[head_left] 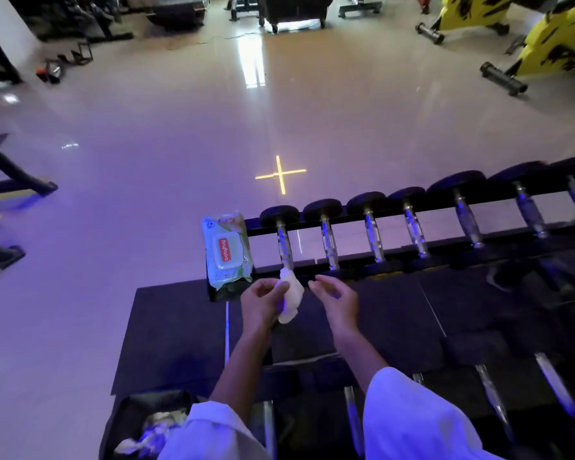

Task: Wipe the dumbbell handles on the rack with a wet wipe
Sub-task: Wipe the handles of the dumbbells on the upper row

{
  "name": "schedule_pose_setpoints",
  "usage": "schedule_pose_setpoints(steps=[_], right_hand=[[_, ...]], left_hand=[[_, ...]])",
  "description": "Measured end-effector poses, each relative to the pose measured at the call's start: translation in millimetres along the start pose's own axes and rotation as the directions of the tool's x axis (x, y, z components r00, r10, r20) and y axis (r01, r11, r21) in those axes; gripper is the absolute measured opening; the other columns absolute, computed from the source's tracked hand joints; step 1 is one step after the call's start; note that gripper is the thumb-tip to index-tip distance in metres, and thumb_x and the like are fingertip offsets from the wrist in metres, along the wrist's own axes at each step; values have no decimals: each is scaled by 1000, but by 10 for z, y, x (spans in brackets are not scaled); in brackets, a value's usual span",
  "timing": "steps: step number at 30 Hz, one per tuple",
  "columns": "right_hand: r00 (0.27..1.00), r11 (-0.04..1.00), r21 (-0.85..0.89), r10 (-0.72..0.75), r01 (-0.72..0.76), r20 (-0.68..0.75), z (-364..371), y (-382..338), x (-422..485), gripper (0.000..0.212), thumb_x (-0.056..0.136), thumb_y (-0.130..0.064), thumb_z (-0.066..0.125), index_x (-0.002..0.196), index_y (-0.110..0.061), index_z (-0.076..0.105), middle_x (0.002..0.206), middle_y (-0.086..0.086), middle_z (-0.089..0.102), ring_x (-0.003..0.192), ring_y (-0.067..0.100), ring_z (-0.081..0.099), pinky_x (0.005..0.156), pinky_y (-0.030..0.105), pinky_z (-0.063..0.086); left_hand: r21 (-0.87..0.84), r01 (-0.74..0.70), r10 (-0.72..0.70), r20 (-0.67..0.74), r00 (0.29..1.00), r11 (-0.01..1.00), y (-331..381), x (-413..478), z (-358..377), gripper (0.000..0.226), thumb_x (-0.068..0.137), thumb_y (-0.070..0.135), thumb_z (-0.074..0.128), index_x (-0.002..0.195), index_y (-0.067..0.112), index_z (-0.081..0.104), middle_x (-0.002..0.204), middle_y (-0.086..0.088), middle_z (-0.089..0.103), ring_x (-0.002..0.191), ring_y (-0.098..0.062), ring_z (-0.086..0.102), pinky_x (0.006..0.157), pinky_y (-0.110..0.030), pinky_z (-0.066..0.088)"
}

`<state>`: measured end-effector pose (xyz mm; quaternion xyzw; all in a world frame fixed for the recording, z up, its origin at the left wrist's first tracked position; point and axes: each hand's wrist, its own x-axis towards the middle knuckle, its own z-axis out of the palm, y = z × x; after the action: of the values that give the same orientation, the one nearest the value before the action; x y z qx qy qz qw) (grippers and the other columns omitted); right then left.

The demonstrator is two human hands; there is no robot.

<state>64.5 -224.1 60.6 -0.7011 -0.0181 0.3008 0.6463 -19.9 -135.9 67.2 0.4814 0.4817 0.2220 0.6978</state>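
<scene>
White sleeves [412, 419] nearest; left hand [261, 302] pinches limp wet wipe [291, 298], right hand [337, 298] relaxed, empty. Likely rigid, slick dumbbell handle [284, 247]: wrap wipe mid-bar

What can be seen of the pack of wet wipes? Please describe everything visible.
The pack of wet wipes is a soft plastic pouch, pale green and white, with a white flip lid bearing a red label. The lid looks closed. It lies lid up at the left end of the dumbbell rack, just left of the first dumbbell. Only the rack is seen touching it.
</scene>
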Motion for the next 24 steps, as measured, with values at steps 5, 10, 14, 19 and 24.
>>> schedule_pose_setpoints(steps=[5,10,14,19,24], right_hand=[[972,997,60,40,-55,231,-157,-67,119,20,85,-2,61,104,0,65,84,6,65,77,14,60,66,17,51],[966,995,12,98,-104,240,-230,-18,305,18,82,-2,66,99,2,67,77,5,65,75,16,60,71,25,51],[942,992,-30,128,-125,310,-208,48,406,17,81,-1,65,97,4,67,64,-6,65,59,2,58,58,9,45],[968,983,-176,89,-47,236,-147,227,555,18,87,-9,62,104,-7,64,79,-4,62,74,5,58,73,21,49],[922,785,-518,-168,339,350,-87,506,791,48,80,-4,69,126,-10,57,123,-5,57,114,8,52,98,15,36]], left_hand=[[-23,-1,2,37,999,1000,-57,-96,326,15,85,-2,60,98,5,62,83,-10,66,68,-15,64,59,-25,52],[-4,-53,53,-22,998,999,-144,-180,463,13,86,2,60,86,12,70,78,-6,69,74,-19,61,68,-34,49],[-103,24,-20,40,999,994,-173,-145,401,9,83,3,63,90,8,66,76,-8,68,70,-20,63,62,-30,48],[-205,135,-163,-127,978,969,-183,195,346,14,82,-8,60,78,4,64,63,-6,67,59,-17,58,58,-25,49],[76,-147,161,-254,954,986,187,1255,429,14,86,14,64,100,13,67,100,-7,65,82,-12,60,73,-24,50]])
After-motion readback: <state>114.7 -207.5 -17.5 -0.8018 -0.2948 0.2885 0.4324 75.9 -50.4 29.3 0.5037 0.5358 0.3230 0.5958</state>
